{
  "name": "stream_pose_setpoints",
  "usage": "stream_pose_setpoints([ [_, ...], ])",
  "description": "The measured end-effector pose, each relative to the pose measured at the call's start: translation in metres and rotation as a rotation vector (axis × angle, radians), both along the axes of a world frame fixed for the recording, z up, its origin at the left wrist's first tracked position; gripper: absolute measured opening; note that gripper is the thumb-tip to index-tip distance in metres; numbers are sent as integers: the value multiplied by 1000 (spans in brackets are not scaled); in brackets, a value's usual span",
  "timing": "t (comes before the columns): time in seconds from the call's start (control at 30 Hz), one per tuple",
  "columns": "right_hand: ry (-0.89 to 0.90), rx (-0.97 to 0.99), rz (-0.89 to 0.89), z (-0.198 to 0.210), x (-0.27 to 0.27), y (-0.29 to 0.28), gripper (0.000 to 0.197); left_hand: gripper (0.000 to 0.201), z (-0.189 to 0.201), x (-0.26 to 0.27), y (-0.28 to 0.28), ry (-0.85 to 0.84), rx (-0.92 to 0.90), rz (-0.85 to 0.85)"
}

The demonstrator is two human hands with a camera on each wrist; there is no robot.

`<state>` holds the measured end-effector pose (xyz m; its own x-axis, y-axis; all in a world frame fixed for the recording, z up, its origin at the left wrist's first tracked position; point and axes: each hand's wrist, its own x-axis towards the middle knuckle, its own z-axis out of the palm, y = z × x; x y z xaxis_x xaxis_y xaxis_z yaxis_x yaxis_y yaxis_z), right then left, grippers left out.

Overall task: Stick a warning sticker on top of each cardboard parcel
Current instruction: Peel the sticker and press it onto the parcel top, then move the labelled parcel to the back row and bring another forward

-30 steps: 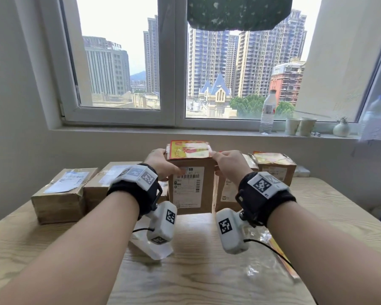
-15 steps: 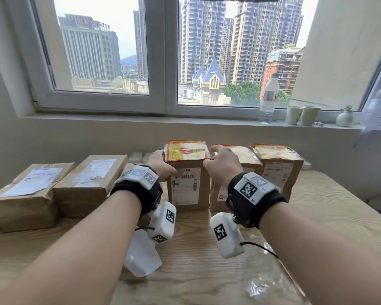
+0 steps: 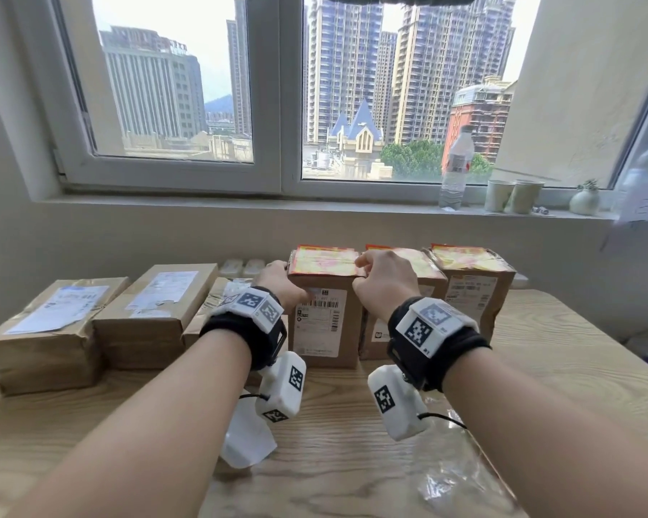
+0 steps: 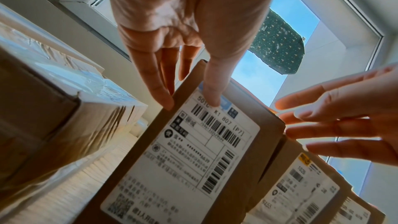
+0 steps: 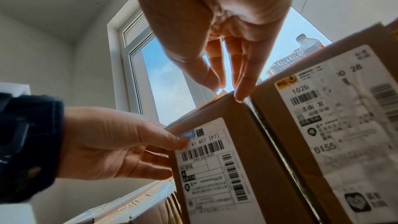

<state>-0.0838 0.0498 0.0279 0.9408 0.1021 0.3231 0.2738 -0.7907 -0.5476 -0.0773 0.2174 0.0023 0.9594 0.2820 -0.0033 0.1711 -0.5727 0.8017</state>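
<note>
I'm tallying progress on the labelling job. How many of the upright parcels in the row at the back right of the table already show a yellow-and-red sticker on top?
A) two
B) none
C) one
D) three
D: the head view shows yellow-and-red stickers on top of the parcel between the hands, the middle parcel and the right parcel.
</note>
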Motion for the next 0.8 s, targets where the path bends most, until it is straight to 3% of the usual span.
stream_pose_setpoints([
  [0.17,-56,38,28,4,5,-9,28,74,7,-3,-2,47,69,37],
  [0.23,-61,39,29,12,13,-19,30,85,18,-1,3,-12,63,42],
  [0.33,-30,-46,25,26,31,-35,36,65,38,5,8,-141,23,11],
  [0.43,45,-218,64,32,49,-38,40,48,46,12,7,-138,53,-65],
  [0.63,151,-413,136,27,64,-24,42,47,37,27,1,-29,119,-112],
  [0.8,221,-400,202,24,62,-22,43,49,34,33,1,20,123,-110],
])
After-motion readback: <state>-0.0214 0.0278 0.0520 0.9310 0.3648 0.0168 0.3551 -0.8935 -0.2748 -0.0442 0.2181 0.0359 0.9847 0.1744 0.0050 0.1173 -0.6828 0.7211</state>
